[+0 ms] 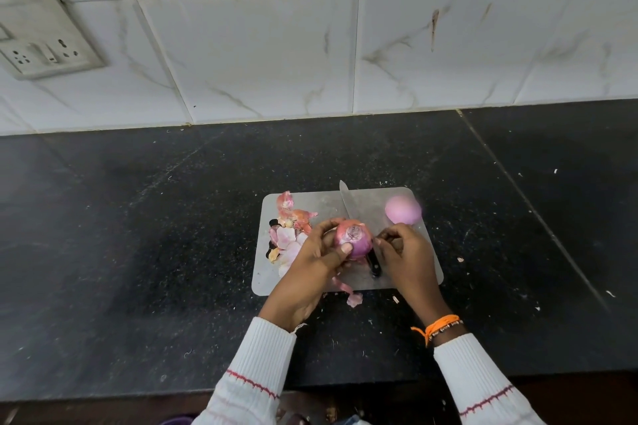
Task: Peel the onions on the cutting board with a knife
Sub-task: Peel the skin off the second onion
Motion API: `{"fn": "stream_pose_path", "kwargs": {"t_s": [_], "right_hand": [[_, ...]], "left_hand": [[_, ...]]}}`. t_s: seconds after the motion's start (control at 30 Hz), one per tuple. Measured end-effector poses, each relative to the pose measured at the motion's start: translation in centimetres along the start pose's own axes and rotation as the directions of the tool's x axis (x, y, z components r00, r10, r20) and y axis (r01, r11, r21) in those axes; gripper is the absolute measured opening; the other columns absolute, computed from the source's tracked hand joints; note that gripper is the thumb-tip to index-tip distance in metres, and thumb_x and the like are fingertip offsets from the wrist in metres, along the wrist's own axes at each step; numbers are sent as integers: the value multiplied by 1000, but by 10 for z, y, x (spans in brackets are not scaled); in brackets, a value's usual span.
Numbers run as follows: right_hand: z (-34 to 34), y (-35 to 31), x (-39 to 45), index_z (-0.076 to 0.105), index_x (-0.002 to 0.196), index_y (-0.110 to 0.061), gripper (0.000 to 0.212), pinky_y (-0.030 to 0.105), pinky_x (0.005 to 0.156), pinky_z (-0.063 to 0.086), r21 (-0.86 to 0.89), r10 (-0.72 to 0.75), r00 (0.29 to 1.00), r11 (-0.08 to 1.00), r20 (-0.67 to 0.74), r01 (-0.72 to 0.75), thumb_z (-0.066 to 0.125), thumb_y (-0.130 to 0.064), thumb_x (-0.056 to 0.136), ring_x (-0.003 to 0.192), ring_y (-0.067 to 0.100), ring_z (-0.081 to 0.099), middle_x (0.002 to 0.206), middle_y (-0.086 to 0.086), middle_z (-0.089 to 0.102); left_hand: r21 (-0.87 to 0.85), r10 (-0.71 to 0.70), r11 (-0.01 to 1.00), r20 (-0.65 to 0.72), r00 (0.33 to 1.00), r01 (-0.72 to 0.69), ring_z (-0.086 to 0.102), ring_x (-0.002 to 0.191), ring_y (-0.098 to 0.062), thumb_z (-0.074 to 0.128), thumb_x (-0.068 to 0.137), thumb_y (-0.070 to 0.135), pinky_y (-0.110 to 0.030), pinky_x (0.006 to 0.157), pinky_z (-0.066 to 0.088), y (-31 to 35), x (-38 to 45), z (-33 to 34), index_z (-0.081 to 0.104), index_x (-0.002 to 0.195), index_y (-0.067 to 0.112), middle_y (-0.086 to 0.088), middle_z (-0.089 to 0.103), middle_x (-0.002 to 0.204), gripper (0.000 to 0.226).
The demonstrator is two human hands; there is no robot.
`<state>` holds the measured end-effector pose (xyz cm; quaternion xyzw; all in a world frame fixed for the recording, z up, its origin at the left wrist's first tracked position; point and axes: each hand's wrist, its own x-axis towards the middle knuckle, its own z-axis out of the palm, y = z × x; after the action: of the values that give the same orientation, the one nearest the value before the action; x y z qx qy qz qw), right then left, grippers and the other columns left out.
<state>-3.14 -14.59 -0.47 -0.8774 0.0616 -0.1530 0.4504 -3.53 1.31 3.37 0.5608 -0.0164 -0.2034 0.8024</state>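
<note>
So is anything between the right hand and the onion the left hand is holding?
Nothing visible. The left hand grips the onion over the cutting board, and the right hand sits just beside it, fingertips almost at its skin. The knife lies on the board beneath them, not between.

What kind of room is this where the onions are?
Most likely a home kitchen. A dark stone counter runs along a tiled wall that has pictures of cups on it, there is a wall socket, and a cutting board holds onions and a knife.
</note>
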Motion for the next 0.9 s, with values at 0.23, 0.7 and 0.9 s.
{"fn": "stream_pose_path", "kwargs": {"t_s": [0.23,0.7,0.9], "right_hand": [[-8,-26,-4,65,95,-17,14,10,73,49,385,-62,998,922,32,45,57,-7,89,87,2,65,90,-8,68],[1,-19,-2,60,89,-8,5,9,68,43,73,-197,980,978,31,194,56,-5,89,78,7,55,87,-2,56],[0,-13,0,58,89,-6,5,9,67,39,-10,-180,984,984,-7,179,55,-3,89,78,10,53,88,-2,53]], "left_hand": [[43,-7,999,-48,999,10,63,101,-20,44,93,-2,-20,73,54,-6,1,-3,43,131,9,-13,60,122,40],[230,-45,972,4,999,42,62,97,-5,55,90,3,-19,75,54,-4,-2,1,51,124,22,-3,56,120,39],[283,-61,959,153,986,15,54,116,-14,57,88,0,-23,91,50,-1,-7,1,52,120,27,-2,53,126,42]]}}
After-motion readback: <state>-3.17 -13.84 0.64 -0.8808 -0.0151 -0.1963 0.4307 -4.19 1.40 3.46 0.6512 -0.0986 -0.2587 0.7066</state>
